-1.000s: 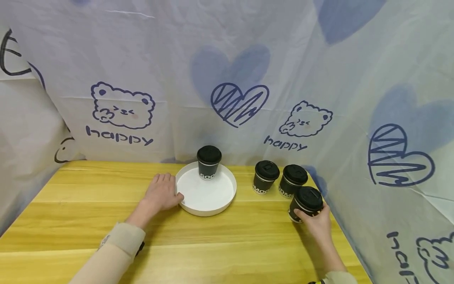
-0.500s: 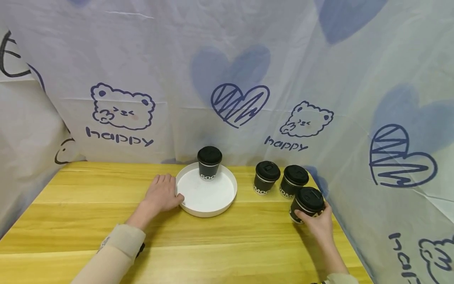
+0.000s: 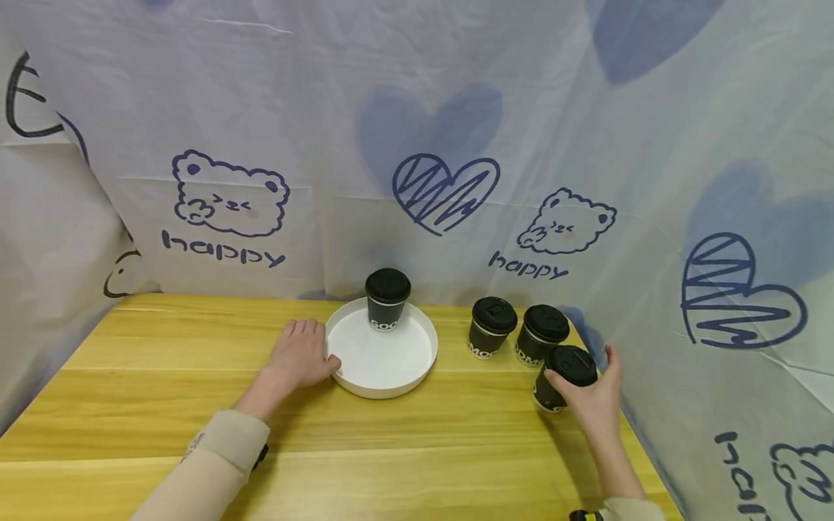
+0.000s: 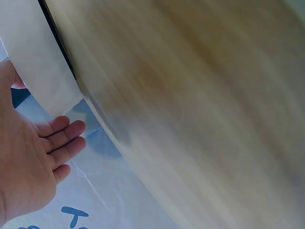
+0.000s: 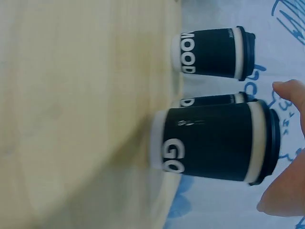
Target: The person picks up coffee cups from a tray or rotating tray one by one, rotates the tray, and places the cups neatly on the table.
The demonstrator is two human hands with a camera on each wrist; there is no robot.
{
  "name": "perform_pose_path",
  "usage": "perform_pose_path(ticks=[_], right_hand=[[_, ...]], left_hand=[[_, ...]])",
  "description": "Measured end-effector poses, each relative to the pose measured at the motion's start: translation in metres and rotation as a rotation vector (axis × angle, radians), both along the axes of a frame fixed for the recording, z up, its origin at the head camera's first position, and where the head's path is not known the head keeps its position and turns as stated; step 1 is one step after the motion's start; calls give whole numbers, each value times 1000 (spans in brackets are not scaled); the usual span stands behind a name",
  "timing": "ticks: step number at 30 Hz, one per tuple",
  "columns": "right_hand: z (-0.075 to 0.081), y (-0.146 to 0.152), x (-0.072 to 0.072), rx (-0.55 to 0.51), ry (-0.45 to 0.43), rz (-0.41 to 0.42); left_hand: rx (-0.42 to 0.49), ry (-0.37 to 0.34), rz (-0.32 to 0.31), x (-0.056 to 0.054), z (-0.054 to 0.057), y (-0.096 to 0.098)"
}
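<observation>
Right hand (image 3: 591, 401) spread wide around near right cup (image 5: 209, 140), contact unclear.
Left hand (image 3: 300, 356), fingers fairly straight, touches left rim of white tray (image 3: 382, 363).

bare left hand (image 3: 298, 359), beige sleeve (image 3: 189, 481), chunky cuff (image 3: 242, 435), kinda faint grey marking (image 3: 193, 444), little black bit (image 3: 261, 456) poking out, bare right hand (image 3: 598, 405), matching beige cuff (image 3: 630, 509), some black-and-yellow thingy (image 3: 582, 516) beside it

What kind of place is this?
I can't be sure, but it looks like a little indoor corner set up around a table. Sheets printed with bears and hearts hang around it, and there are cups and a tray.
</observation>
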State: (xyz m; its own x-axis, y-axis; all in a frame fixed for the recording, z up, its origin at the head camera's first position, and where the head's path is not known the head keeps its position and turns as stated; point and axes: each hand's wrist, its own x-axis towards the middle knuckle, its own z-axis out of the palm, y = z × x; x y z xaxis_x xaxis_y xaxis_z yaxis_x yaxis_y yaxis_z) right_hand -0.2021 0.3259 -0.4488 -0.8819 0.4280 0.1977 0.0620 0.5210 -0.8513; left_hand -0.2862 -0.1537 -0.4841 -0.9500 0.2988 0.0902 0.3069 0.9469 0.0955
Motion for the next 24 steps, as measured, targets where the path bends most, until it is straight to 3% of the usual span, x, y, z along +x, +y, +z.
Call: perform_pose_path(ticks=[7, 14, 19, 24], right_hand=[[24, -14, -7, 76, 102, 23], [43, -41, -17, 127, 158, 116], [46, -61, -28, 182, 182, 193], [39, -83, -41, 205, 205, 270]], left_hand=[[10, 0, 5, 0, 0, 0], [24, -8, 14, 1, 1, 1], [21, -7, 10, 0, -1, 0], [10, 0, 10, 0, 0, 0]])
